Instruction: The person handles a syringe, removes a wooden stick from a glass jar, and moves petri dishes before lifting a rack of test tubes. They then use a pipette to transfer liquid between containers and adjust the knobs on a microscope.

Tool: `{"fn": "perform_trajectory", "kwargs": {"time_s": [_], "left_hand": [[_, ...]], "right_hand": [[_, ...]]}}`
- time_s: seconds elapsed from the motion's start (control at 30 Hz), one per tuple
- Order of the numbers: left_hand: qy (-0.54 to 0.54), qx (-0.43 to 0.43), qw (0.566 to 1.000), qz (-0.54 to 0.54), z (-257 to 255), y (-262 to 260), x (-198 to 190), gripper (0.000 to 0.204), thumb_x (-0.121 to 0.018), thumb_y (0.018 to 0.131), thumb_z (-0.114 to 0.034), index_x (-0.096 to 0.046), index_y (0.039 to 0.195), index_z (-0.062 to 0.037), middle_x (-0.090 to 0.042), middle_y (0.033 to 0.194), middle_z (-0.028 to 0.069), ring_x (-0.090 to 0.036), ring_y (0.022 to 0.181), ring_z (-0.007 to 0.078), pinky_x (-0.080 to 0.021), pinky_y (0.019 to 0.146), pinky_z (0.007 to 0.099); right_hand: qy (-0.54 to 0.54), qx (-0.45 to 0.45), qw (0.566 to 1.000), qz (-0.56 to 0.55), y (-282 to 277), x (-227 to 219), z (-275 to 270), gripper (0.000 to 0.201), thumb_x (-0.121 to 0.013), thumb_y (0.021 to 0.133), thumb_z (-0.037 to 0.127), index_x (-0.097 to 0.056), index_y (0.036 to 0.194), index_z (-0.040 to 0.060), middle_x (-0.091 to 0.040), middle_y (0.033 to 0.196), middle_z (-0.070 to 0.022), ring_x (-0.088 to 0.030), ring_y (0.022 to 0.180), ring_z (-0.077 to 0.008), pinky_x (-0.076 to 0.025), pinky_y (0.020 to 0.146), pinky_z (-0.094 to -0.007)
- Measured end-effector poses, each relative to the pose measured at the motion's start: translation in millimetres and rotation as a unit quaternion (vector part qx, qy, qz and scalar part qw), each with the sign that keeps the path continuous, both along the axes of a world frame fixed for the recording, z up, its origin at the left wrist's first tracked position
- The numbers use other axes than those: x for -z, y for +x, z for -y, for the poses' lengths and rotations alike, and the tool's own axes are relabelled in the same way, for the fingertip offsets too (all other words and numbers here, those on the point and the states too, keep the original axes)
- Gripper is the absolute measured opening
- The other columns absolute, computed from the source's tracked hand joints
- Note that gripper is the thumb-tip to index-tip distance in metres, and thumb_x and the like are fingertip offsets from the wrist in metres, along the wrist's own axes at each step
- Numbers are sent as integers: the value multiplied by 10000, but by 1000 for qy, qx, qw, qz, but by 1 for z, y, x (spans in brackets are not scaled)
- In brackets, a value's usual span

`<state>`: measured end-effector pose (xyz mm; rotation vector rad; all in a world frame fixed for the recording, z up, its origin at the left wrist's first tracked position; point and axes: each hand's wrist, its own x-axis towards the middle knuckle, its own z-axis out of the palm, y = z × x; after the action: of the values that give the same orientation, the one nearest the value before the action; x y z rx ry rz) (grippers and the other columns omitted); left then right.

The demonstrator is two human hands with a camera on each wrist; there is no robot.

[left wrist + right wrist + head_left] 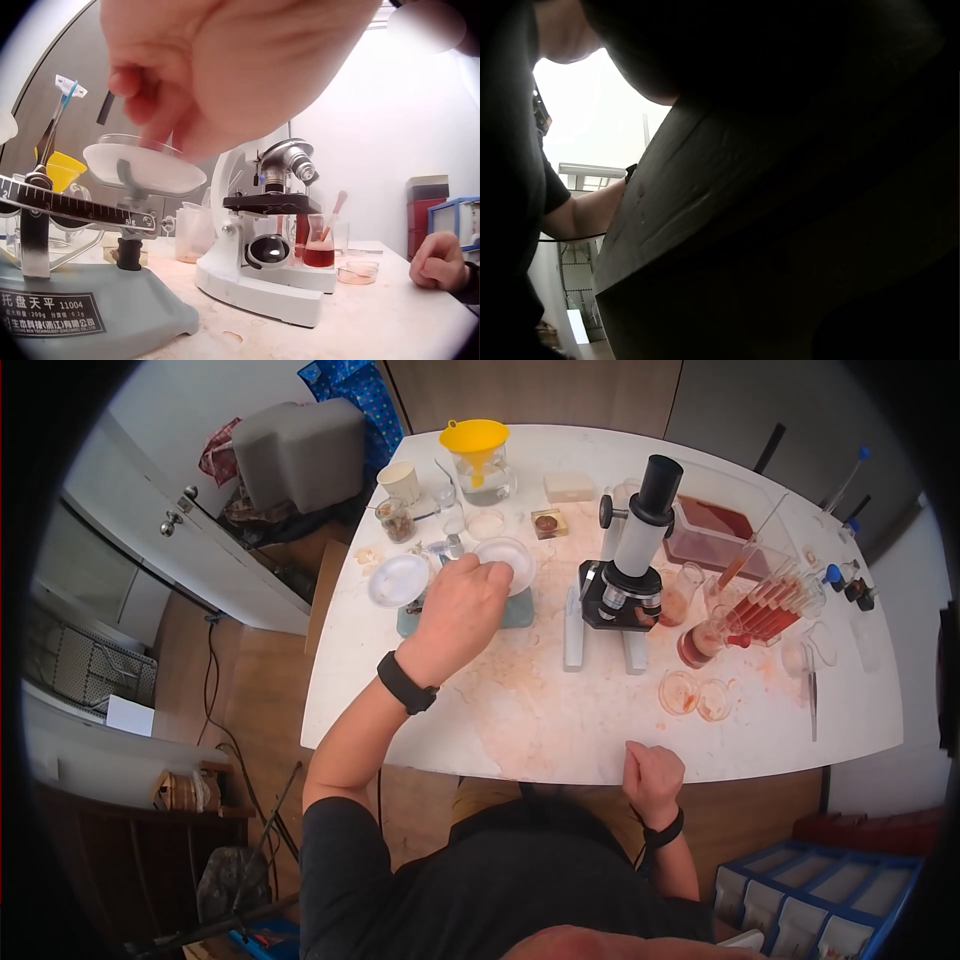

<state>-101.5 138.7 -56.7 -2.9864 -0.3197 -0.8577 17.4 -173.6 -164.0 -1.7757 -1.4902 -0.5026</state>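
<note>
My left hand [463,605] reaches over a tray balance [127,296] with a blue-green base and two white pans. Its curled fingers point down into the right pan [142,169], at the clear rim of a shallow dish [124,139] lying there. Blur and the hand itself hide the fingertips, so I cannot tell whether they pinch the dish. The left pan [398,582] stands to the hand's left. Loosely curled and holding nothing, my right hand [655,778] rests at the table's front edge.
Right of the balance stands a microscope [630,560]. Beyond it are a rack of red-filled test tubes [770,610], a flask [697,645], small dishes [680,692] and a plastic tub [715,530]. Behind the balance sit a yellow funnel [475,435] on a jar and a paper cup [399,481].
</note>
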Motion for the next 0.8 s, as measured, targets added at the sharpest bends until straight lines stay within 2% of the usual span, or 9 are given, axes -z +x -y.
{"fn": "perform_trajectory", "kwargs": {"time_s": [0.1, 0.2, 0.3, 0.4, 0.5, 0.6, 0.67, 0.8], "left_hand": [[-3, -3, 1000, 9, 0, 0, 1, 129, -634, 802, -26, -529, 875, -44, -620, 747, 117, -546, 739, 307, -437, 675, 402], [24, -6, 1000, 8, 2, 1, -6, 88, -552, 740, -4, -529, 824, -15, -598, 775, 121, -538, 762, 282, -452, 699, 370], [44, -10, 999, 6, 1, 0, -7, 100, -554, 730, -3, -530, 827, -10, -595, 798, 127, -535, 765, 282, -452, 697, 366], [26, -6, 1000, 5, 4, -5, -13, 182, -647, 752, 17, -535, 888, -28, -631, 931, 118, -545, 817, 312, -447, 732, 386], [12, 24, 997, 79, 9, -20, -33, 209, -669, 733, 37, -549, 888, -35, -620, 997, 105, -547, 865, 308, -449, 779, 380], [34, -19, 990, 133, 1, -47, -55, 215, -687, 727, 50, -571, 885, -38, -611, 1022, 97, -547, 894, 305, -446, 807, 377], [66, -67, 987, 132, -13, -67, -65, 231, -690, 708, 69, -581, 885, -33, -598, 999, 100, -523, 873, 311, -436, 766, 385], [36, -133, 986, 93, -38, -95, -52, 171, -698, 721, 55, -597, 842, -13, -602, 1010, 109, -532, 898, 320, -448, 791, 384]], "right_hand": [[3, 2, 1000, -2, 0, 1, 0, 184, -691, 745, -19, -635, 912, 34, -515, 607, -72, -510, 506, -258, -398, 472, -364], [7, 4, 1000, -1, 0, 2, 0, 174, -693, 748, -15, -636, 905, 36, -514, 604, -73, -508, 504, -260, -399, 471, -365], [6, 5, 1000, -1, 0, 2, 0, 171, -695, 750, -11, -636, 903, 37, -511, 601, -73, -507, 503, -260, -399, 471, -366], [5, 5, 1000, -1, 0, 2, -1, 177, -697, 750, -11, -632, 908, 38, -505, 597, -73, -504, 501, -261, -396, 470, -367], [6, 3, 1000, 4, -1, 2, -1, 194, -696, 746, -17, -626, 918, 39, -499, 594, -73, -499, 497, -262, -389, 467, -368], [-5, 5, 1000, 9, -1, 0, 0, 212, -694, 742, -25, -620, 930, 40, -494, 593, -72, -495, 495, -262, -382, 464, -369], [-9, 4, 1000, 9, -1, -1, 0, 222, -692, 739, -29, -618, 937, 40, -493, 594, -72, -493, 496, -262, -379, 463, -370], [-7, 1, 1000, 11, 0, 0, -1, 233, -691, 738, -30, -617, 948, 40, -494, 601, -69, -493, 498, -259, -378, 462, -368]]}}
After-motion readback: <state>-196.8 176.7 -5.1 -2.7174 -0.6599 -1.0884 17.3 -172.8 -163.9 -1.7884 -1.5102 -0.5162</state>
